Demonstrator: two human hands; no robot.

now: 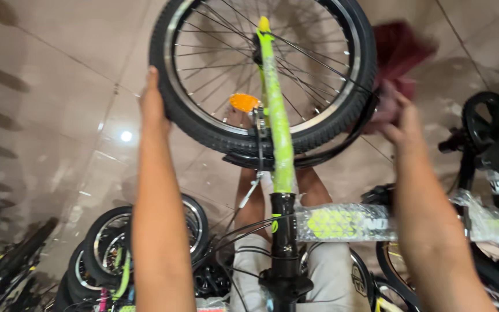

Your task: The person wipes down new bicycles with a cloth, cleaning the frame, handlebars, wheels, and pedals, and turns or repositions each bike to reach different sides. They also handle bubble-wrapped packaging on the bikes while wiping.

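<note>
— Hands first: where are they?

— Left hand (pixel 152 101) lies flat with straight fingers against the left side of the black tyre (pixel 200 124). Right hand (pixel 397 115) presses a dark red cloth (pixel 398 52) against the tyre's right side; its fingers are blurred, so a firm grasp cannot be told.

— And the wheel?

— It is far from the person, in the middle, held in the green fork (pixel 277 121), with an orange reflector (pixel 244 102) in the spokes. Its top is cut off. Other small bicycles (pixel 108 248) lie near, partly hidden by the arms.

Glossy beige floor tiles (pixel 59 86) mirror a ceiling light's glare (pixel 126 136), with spare wheels (pixel 111 242) stacked nearby.
</note>
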